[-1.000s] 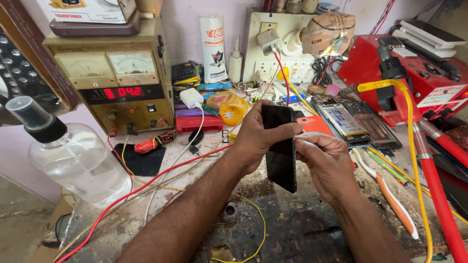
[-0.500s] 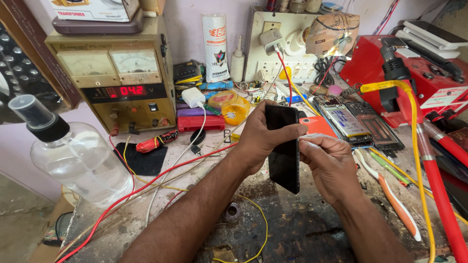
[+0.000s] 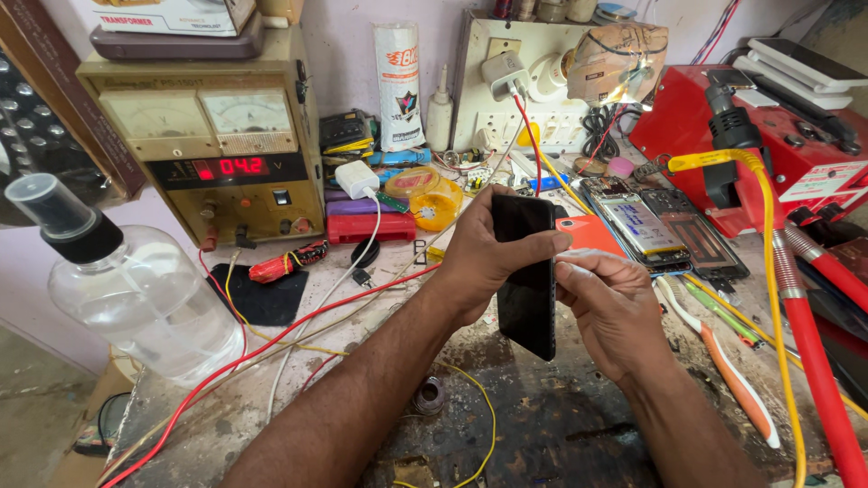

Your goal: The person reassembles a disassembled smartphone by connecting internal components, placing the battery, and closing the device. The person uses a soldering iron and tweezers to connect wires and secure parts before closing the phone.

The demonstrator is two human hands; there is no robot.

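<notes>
left hand [image 3: 484, 258] wraps the black phone [image 3: 527, 276] from behind, fingers over its top edge, holding it upright above the desk [image 3: 561, 425]. right hand [image 3: 610, 303] just beside it, fingertips pinched at the phone's side edge. both forearms angle in from below. opened phone [image 3: 646, 230] lies beyond the right hand.

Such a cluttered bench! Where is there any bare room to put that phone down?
Barest patch: the dark benchtop nearest the person, between the yellow wire and the toothbrush, under the phone. A smaller gap lies beside the black mat. The back, near the power supply and opened phones, is crowded.
</notes>
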